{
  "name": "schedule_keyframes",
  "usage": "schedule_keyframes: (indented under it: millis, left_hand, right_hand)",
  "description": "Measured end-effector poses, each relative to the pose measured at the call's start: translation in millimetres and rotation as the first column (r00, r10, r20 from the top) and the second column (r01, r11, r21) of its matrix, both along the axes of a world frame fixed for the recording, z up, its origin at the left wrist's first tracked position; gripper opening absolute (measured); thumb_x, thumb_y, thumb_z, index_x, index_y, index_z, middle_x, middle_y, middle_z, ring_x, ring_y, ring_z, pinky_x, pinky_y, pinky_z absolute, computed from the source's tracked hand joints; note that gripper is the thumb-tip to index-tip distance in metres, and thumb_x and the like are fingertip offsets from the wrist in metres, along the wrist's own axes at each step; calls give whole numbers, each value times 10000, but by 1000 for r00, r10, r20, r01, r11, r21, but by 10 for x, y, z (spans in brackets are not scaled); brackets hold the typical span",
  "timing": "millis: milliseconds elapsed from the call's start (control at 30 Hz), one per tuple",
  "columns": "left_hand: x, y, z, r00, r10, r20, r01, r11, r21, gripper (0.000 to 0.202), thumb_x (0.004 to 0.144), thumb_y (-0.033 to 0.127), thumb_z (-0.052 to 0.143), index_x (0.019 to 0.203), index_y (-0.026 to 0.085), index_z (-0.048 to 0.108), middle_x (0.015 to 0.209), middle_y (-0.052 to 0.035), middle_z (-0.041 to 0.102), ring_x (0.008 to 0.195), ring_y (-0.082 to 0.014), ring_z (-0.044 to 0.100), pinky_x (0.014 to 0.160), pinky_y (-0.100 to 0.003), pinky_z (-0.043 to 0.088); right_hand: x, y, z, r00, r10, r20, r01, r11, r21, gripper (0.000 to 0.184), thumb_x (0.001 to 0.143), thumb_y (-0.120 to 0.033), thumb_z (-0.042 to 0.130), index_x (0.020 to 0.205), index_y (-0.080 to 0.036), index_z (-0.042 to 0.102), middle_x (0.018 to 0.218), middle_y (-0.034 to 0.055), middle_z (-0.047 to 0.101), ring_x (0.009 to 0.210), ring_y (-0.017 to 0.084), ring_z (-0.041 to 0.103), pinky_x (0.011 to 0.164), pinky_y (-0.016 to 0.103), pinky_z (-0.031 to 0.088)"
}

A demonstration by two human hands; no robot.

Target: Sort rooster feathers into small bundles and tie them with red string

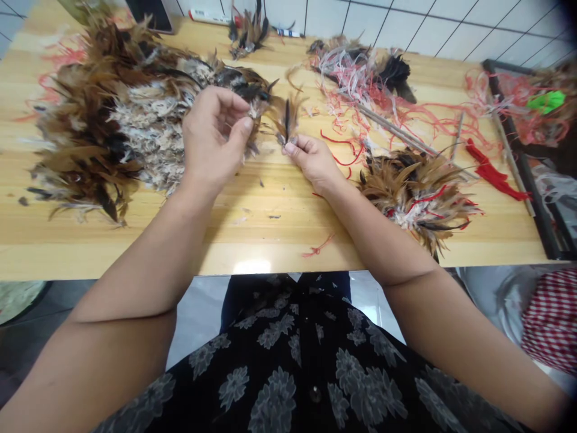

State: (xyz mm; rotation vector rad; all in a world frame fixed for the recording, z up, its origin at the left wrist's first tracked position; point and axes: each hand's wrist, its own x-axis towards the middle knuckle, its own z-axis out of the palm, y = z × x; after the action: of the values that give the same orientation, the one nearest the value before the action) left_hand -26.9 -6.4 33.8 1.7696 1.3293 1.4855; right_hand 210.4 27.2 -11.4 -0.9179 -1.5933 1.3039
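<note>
Currently I have the right hand [313,159] clamped on a small brown-and-black feather tuft [287,124] over the pale wooden worktop [265,240]; I can't tell whether my left hand [214,138], near the brown-and-white feather pile [146,123], grips anything.

"Did we manage to read any words, numbers or brands?"

"None. The white-and-red marker [211,17] by the tiled wall [406,24] seemed to bear print (too small and blurred for us to make out)."

"And the small blue-and-white object [290,33] near it?"

"We could tell no letter or figure on that one either."
</note>
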Motion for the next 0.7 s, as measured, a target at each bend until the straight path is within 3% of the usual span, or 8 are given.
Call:
schedule_keyframes:
  millis: [100, 200, 300, 367, 467, 600, 700]
  left_hand:
    - [-6, 19, -33, 999, -49, -23, 46, 990, -134, 545, 1052, 799, 1030, 1069, 295, 824, 986, -33, 804, 941, -296, 668, 985, -519, 575]
    - [60, -20, -49, 979, -199, -37, 184, 951, -250, 380, 1096, 624, 1024, 1070, 274, 880, 1027, -25, 883, 1014, -312, 764, 1024, -503, 652]
    - [140, -67, -66, 966, -259, -1, 249, 932, -264, 196, 1094, 414, 988, 1059, 242, 901, 1046, -37, 898, 1007, -301, 800, 1014, -462, 677]
    - [169, -80, -86, 965, -262, 29, 261, 928, -265, 159, 1075, 360, 979, 1014, 241, 894, 993, -37, 869, 929, -287, 776, 971, -457, 668]
    - [175, -81, -115, 944, -304, 130, 329, 904, -272, 260, 1056, 456, 1046, 979, 257, 898, 966, -40, 849, 886, -276, 761, 921, -446, 658]
    - [174, -75, -128, 861, -373, 346, 468, 847, -250, 528, 921, 713, 1189, 1002, 282, 896, 978, -33, 822, 896, -271, 772, 915, -443, 676]
    - [173, -60, -153, 833, -373, 409, 507, 811, -293, 668, 819, 793, 1257, 995, 290, 854, 972, -28, 821, 954, -288, 796, 947, -446, 696]
  right_hand:
    - [21, -10, 18, 994, -50, -95, 47, 998, -32, 668, 1055, -771, 997, 881, -251, 615, 942, 3, 691, 1090, 191, 722, 1058, 320, 640]
    - [30, -7, -8, 993, -12, -116, 13, 1000, 3, 660, 1034, -788, 1005, 906, -245, 651, 964, 6, 703, 1088, 194, 717, 1070, 334, 644]
    - [27, 4, -48, 999, 41, -30, -39, 997, 69, 628, 1075, -767, 969, 918, -237, 670, 970, 8, 704, 1063, 195, 699, 1048, 345, 626]
    - [19, 8, -67, 997, 48, 66, -55, 993, 108, 621, 1100, -747, 945, 894, -234, 662, 956, 11, 696, 1030, 194, 685, 1022, 348, 608]
    - [6, 6, -85, 989, 46, 138, -66, 987, 147, 657, 1088, -770, 948, 853, -232, 653, 955, 20, 707, 1016, 196, 686, 1036, 360, 608]
    - [-5, 2, -87, 991, 112, 71, -119, 987, 110, 732, 1041, -901, 936, 881, -227, 697, 980, 33, 758, 1025, 199, 718, 1058, 370, 646]
    - [-8, -9, -47, 982, 185, 31, -186, 980, 67, 785, 975, -957, 965, 864, -233, 682, 956, 27, 769, 1021, 198, 732, 1042, 368, 665]
